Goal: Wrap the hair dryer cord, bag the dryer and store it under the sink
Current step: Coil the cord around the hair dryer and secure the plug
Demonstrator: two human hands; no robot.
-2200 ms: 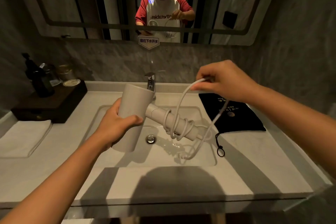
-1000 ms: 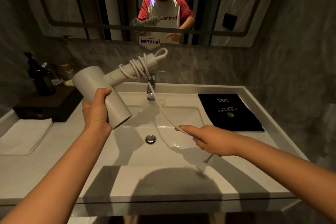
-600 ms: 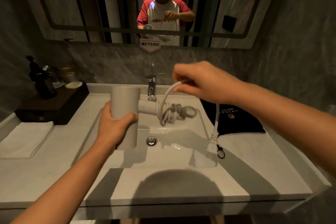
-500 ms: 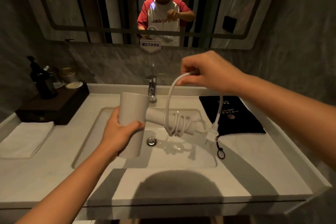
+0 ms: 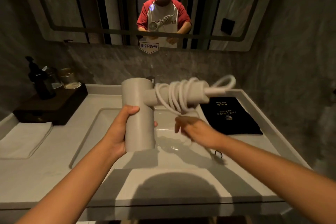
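While your left hand (image 5: 121, 132) is clamped round the barrel of the hair dryer (image 5: 139, 114), held upright over the sink (image 5: 87, 132), treat that rigid, smooth body as your firm hold; it looks light enough for one hand. Coils of cord (image 5: 174, 96) sit round the handle, which points right, and the cord is supple and springy, so loose turns may slip off. Your right hand (image 5: 192, 128), blurred just below the coils, seems closed on the trailing cord. To the right on the worktop (image 5: 236, 152) lies the soft black bag (image 5: 231, 116).
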